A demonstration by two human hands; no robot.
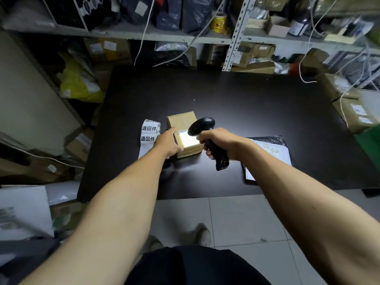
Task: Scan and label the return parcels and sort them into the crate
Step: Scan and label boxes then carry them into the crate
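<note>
Desk (236, 95): black matte top, rect., set against shelving. Items on it:
- Cardboard box (182, 122), small, brown, approx. ctr; white label on top lit bright.
- Label strip (148, 133), white w/ black print, just left of box, flat on the surface.
- Black mailer (273, 150) w/ white label, right of box, near front edge; partly hidden by forearm.

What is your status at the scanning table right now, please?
Right hand grips scanner, aimed at box label. Left hand steadies cardboard box. Label strip beside box. Nothing in the way.
</note>
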